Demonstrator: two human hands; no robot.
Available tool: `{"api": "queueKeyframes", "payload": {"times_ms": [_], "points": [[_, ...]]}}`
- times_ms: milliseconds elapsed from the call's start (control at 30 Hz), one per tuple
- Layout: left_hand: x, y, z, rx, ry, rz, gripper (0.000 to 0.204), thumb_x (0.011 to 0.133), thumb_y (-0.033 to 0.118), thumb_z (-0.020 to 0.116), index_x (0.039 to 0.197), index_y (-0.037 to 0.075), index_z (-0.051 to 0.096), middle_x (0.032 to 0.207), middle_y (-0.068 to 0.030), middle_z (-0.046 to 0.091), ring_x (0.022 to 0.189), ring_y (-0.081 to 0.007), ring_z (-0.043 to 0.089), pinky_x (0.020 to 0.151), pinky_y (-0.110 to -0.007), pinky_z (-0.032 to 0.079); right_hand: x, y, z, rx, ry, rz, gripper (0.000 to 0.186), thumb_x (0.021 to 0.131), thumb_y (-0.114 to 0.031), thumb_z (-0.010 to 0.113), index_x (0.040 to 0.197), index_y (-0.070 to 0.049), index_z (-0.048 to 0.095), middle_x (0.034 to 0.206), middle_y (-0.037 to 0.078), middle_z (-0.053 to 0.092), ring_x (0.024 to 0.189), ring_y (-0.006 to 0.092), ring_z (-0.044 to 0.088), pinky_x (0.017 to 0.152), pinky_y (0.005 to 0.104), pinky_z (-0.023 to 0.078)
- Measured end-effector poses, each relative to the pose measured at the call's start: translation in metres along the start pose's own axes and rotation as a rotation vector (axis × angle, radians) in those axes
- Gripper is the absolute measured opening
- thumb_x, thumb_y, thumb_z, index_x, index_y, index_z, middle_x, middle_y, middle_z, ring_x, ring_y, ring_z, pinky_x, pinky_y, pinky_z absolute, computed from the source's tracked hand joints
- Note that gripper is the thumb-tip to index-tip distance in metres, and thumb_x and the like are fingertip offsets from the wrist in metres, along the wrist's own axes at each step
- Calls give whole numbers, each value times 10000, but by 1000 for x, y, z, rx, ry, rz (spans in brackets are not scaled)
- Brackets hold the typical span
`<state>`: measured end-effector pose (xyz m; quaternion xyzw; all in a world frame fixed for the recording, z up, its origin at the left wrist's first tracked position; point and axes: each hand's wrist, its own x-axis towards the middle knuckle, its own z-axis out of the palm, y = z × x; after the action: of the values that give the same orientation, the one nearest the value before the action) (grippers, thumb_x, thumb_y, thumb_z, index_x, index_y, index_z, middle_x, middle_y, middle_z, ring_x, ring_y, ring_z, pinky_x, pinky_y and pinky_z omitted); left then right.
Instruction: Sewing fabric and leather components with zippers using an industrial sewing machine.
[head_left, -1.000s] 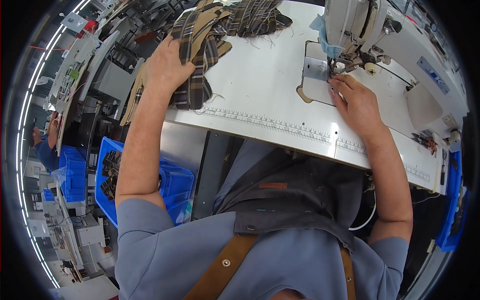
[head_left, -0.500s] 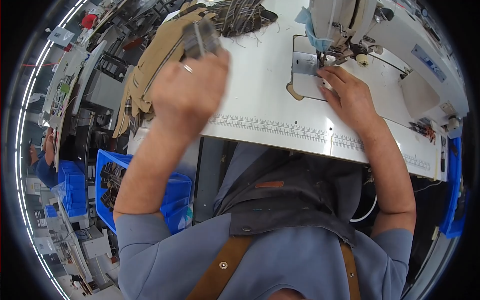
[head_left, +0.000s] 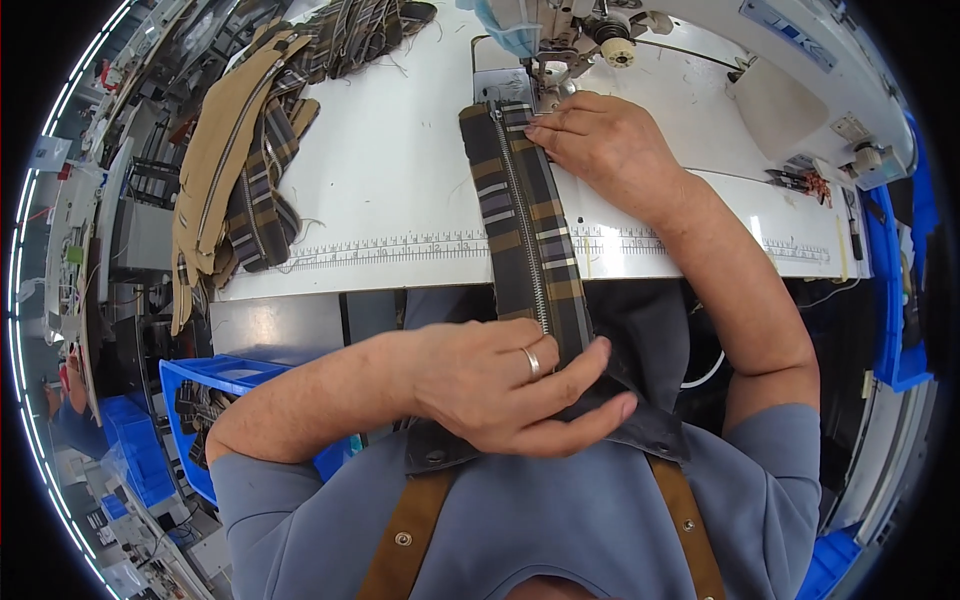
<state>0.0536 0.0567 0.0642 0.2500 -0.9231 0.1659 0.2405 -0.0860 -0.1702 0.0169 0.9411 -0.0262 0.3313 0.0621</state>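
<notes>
A dark plaid fabric strip with a metal zipper (head_left: 508, 210) lies from the white sewing machine's (head_left: 560, 45) needle area over the table's front edge. My left hand (head_left: 510, 390) grips its lower end below the edge, thumb and index at the strip, other fingers curled loosely out. My right hand (head_left: 610, 150) pinches the strip's top right edge beside the presser foot (head_left: 540, 85). A blue cloth (head_left: 485, 20) hangs from the machine. More plaid and tan zipper pieces (head_left: 222, 170) are piled at the table's left.
The white table (head_left: 360, 180) has a printed ruler along its front. Small tools (head_left: 800, 180) lie at the right. A blue bin with fabric pieces (head_left: 240, 368) stands at lower left. Other blue bins (head_left: 135, 450) and workbenches fill the left; another person (head_left: 70, 400) is partly visible there.
My left hand has moved from the pile down and rightward, bringing a plaid zipper strip to the machine. My right hand now holds that strip's top. The camera view has shifted.
</notes>
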Motion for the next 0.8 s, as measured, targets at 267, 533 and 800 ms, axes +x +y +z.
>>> {"api": "queueKeyframes", "payload": {"times_ms": [267, 533, 800], "points": [[-35, -105, 27, -122, -308, -643, 969, 746, 465, 798, 1558, 97, 419, 1617, -162, 440, 1542, -361, 344, 1227, -625, 283, 2, -2, -8, -134, -41, 24, 226, 797, -152, 674, 990, -80, 766, 931, -3, 743, 925, 184, 691, 745, 333, 562], [-35, -138, 50, 11, -303, -639, 702, 826, 305, 776, 1470, 116, 572, 1511, -85, 580, 1421, -302, 531, 1190, -499, 419, 3, 1, -3, -121, -38, 94, 183, 775, -143, 700, 942, -92, 758, 880, 9, 730, 889, 189, 699, 731, 349, 568], [-36, -139, 57, 3, -211, -634, 665, 785, 223, 801, 1416, 108, 627, 1462, -78, 621, 1382, -304, 569, 1164, -437, 464, 9, 3, -6, -59, -22, 180, 164, 804, -125, 716, 941, -49, 765, 886, 41, 764, 855, 202, 696, 703, 369, 587]]}}
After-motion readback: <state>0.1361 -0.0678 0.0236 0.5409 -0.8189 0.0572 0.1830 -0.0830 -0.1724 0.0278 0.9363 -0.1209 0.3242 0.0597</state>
